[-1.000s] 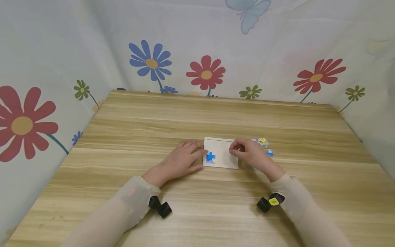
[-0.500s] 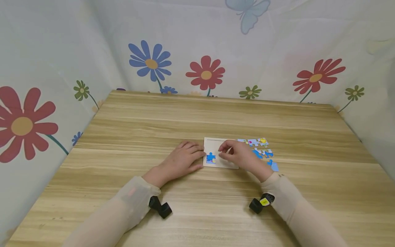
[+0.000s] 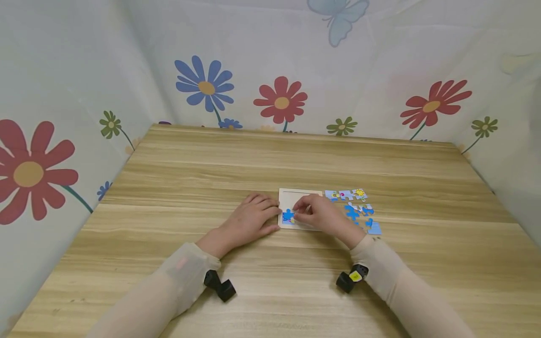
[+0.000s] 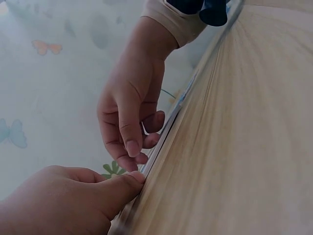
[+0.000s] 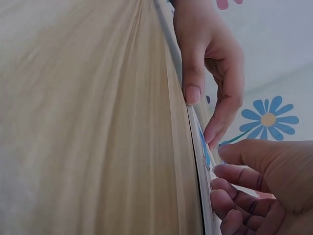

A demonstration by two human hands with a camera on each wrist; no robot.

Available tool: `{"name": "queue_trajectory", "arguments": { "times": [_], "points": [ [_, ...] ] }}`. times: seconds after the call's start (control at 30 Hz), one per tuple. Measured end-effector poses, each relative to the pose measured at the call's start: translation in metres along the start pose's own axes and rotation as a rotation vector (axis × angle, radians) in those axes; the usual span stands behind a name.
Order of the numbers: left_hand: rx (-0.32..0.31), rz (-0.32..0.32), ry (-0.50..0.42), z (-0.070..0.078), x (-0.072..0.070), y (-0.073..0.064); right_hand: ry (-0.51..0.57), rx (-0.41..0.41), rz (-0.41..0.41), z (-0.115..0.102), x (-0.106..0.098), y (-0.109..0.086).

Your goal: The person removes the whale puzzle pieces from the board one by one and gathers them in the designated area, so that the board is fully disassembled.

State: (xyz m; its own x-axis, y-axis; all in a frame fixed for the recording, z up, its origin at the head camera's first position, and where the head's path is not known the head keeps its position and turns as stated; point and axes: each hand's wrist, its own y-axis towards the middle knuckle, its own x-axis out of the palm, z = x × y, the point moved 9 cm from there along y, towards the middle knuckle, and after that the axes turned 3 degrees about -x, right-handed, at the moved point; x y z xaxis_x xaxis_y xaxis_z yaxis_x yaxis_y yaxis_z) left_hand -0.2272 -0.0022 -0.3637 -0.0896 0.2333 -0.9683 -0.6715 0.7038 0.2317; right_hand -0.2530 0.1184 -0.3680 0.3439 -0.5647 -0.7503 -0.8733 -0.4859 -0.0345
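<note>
A pale rectangular puzzle tray [image 3: 289,195] lies mid-table in the head view. Set in its near left corner is a blue puzzle piece [image 3: 287,215]. My left hand [image 3: 249,219] rests at the tray's left side, fingers fairly straight; in the right wrist view its thumb [image 5: 193,88] touches the tray's edge. My right hand [image 3: 319,215] is over the tray, its thumb and index tips close together beside that blue piece. The right wrist view shows the right fingertips [image 5: 219,170] low at the tray surface; whether a piece sits between them is not visible.
Right of the tray, several loose puzzle pieces lie in rough rows, among them a yellow-flower piece [image 3: 359,193], a blue piece [image 3: 351,212] and a light-blue piece [image 3: 374,228]. The right hand and wrist cover part of that area. A flowered cloth [image 3: 355,80] hangs behind the wooden table [image 3: 220,159].
My right hand has moved left across the tray, from its right edge to beside the blue piece, uncovering more loose pieces. My left hand has hardly moved.
</note>
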Motion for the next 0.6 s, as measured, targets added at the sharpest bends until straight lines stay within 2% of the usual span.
{"name": "queue_trajectory", "arguments": {
  "times": [0.2, 0.6],
  "points": [
    [0.02, 0.032, -0.005, 0.0008, -0.0024, -0.0007, -0.013, -0.007, -0.006, -0.0049, 0.0028, 0.002],
    [0.026, 0.042, -0.013, 0.0009, -0.002, -0.0008, -0.01, 0.004, 0.004, -0.0056, 0.0038, 0.0025]
  ]
}}
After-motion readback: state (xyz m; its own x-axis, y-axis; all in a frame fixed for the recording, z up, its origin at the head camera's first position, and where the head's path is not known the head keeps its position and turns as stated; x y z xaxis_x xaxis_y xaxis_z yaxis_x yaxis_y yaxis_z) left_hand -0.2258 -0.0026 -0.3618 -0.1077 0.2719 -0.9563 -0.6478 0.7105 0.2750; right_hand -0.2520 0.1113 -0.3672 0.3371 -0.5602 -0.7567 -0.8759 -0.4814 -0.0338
